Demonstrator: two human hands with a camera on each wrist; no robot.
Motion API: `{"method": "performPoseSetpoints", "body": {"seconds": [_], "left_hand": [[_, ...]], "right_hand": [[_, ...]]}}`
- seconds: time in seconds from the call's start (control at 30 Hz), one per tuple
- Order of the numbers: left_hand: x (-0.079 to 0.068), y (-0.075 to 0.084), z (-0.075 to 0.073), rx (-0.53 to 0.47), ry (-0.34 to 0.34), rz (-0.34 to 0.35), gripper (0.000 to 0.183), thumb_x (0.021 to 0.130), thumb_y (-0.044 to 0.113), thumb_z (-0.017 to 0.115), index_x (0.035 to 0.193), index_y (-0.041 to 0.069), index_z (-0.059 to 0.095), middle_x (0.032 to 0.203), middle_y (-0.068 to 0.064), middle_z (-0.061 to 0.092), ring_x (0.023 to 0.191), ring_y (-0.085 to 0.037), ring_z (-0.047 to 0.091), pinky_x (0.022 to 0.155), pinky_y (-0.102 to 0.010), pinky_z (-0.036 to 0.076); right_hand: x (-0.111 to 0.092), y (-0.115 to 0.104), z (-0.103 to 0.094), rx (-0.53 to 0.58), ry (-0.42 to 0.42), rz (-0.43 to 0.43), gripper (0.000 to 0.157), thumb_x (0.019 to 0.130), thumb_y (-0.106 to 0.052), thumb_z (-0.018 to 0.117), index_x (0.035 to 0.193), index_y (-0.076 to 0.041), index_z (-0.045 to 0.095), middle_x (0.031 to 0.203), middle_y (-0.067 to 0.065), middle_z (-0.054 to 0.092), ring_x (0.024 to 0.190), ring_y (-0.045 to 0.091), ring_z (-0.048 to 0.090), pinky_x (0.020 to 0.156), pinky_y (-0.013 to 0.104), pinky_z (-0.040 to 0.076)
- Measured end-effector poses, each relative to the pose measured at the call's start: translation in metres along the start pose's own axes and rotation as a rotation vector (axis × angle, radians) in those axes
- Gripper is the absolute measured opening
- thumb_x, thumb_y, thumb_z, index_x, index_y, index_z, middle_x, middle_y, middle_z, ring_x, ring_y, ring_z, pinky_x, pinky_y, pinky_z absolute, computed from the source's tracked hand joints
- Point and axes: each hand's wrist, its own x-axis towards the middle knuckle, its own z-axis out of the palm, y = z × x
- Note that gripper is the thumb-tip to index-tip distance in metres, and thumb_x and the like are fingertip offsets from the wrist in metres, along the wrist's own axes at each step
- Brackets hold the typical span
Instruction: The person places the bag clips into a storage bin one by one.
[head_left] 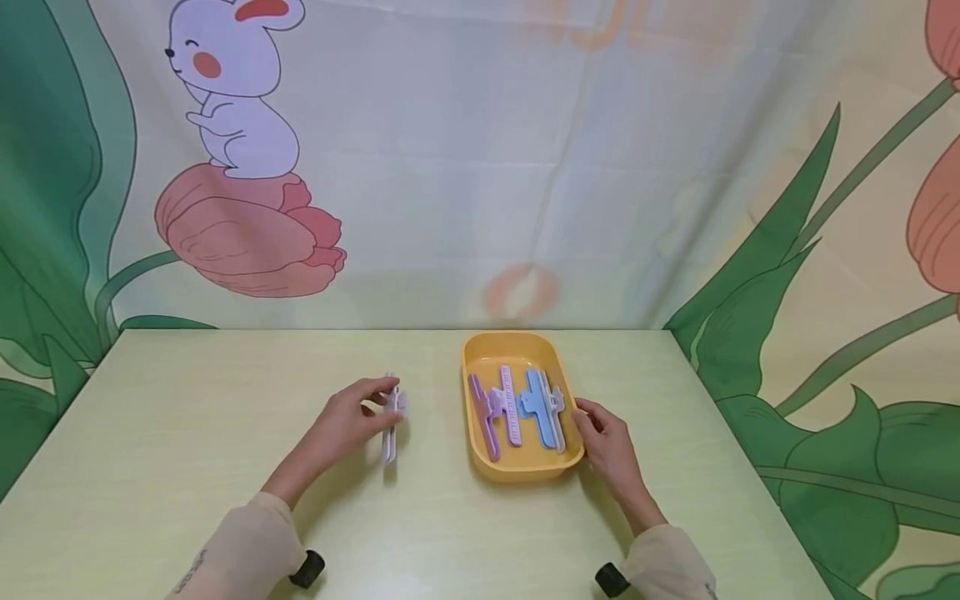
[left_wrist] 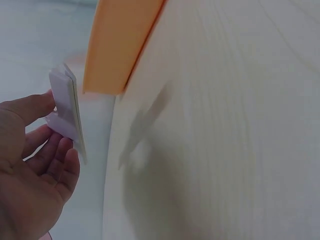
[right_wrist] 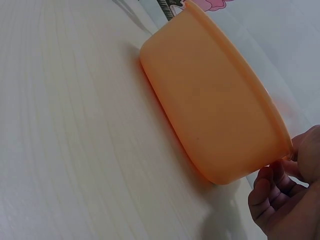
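My left hand (head_left: pixel 347 423) pinches a pale lilac, long-jawed plastic clip (head_left: pixel 389 446) between thumb and fingers, left of the yellow tray. In the left wrist view the clip (left_wrist: pixel 66 105) is held above the table, its shadow falling apart from it. My right hand (head_left: pixel 609 442) pinches the right rim of the tray (head_left: pixel 517 473); the right wrist view shows thumb and fingers at the edge of the tray (right_wrist: pixel 215 100). Inside the tray lie several clips: a dark purple one (head_left: pixel 483 417), a light purple one (head_left: pixel 511 408), a blue one (head_left: pixel 537 408) and a greyish one (head_left: pixel 555 408).
The light wooden table (head_left: pixel 225 400) reaches back to a printed curtain (head_left: pixel 450 167) with a rabbit and flowers. Table surface extends on both sides of the tray. A black band piece (head_left: pixel 307 569) is at the left sleeve and another (head_left: pixel 611 580) at the right sleeve.
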Motion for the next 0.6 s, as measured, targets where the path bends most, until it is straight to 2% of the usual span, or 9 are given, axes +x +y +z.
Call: {"method": "performPoseSetpoints", "body": {"seconds": [0.33, 0.5, 0.6], "left_hand": [[0.002, 0.017, -0.006, -0.063, 0.046, 0.03, 0.057, 0.093, 0.011, 0.078, 0.145, 0.001, 0.058, 0.13, -0.012, 0.066, 0.113, -0.028, 0.062, 0.093, -0.04, 0.055], [0.003, 0.025, -0.01, -0.071, 0.061, 0.03, 0.057, 0.094, 0.012, 0.077, 0.146, 0.001, 0.057, 0.129, -0.013, 0.065, 0.113, -0.034, 0.061, 0.093, -0.041, 0.055], [0.005, 0.029, -0.012, -0.075, 0.07, 0.03, 0.057, 0.094, 0.012, 0.077, 0.146, 0.002, 0.057, 0.128, -0.013, 0.065, 0.113, -0.032, 0.062, 0.093, -0.04, 0.055]], "right_hand": [[0.001, 0.0, 0.0, -0.01, 0.002, -0.012, 0.033, 0.106, -0.016, 0.059, 0.134, 0.001, 0.066, 0.09, 0.017, 0.058, 0.073, 0.016, 0.05, 0.055, 0.02, 0.042], [0.001, 0.001, 0.001, -0.021, 0.005, -0.008, 0.033, 0.106, -0.016, 0.059, 0.135, 0.0, 0.066, 0.09, 0.016, 0.059, 0.074, 0.017, 0.051, 0.056, 0.021, 0.042], [0.001, 0.002, 0.001, -0.026, 0.002, -0.005, 0.034, 0.106, -0.016, 0.059, 0.135, 0.0, 0.065, 0.091, 0.016, 0.059, 0.074, 0.017, 0.051, 0.056, 0.021, 0.042]]}}
